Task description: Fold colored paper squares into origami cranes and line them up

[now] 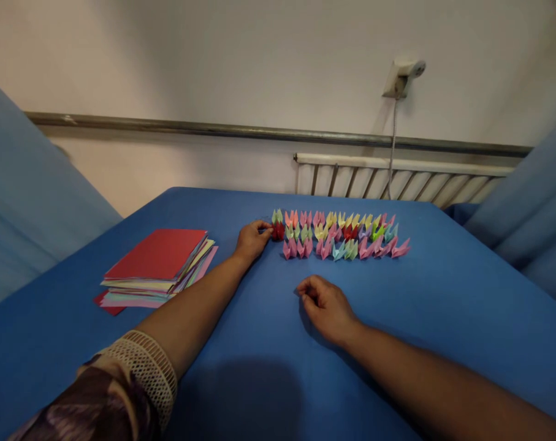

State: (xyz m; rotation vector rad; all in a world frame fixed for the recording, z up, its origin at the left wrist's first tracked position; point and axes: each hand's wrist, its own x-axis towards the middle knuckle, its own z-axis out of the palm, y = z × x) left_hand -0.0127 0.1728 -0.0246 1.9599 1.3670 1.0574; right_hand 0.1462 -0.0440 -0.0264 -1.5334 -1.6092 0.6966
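Note:
My left hand (253,241) reaches to the left end of three rows of folded paper cranes. Its thumb and finger are pinched at the side of a dark red origami crane (278,231), which stands at the end of the middle row. Just behind it is a pale green crane (276,216). Pink cranes (323,247) make up much of the front row, with a light blue crane (338,250) among them. My right hand (328,309) rests on the table in front of the rows, fingers curled closed, with nothing visible in them.
A stack of coloured square paper (156,256), red on top, lies on the left of the blue table (379,380). Behind the table are a wall rail (204,128), a radiator (397,163) and a socket with a cord (397,82). Blue curtains (24,196) hang at both sides.

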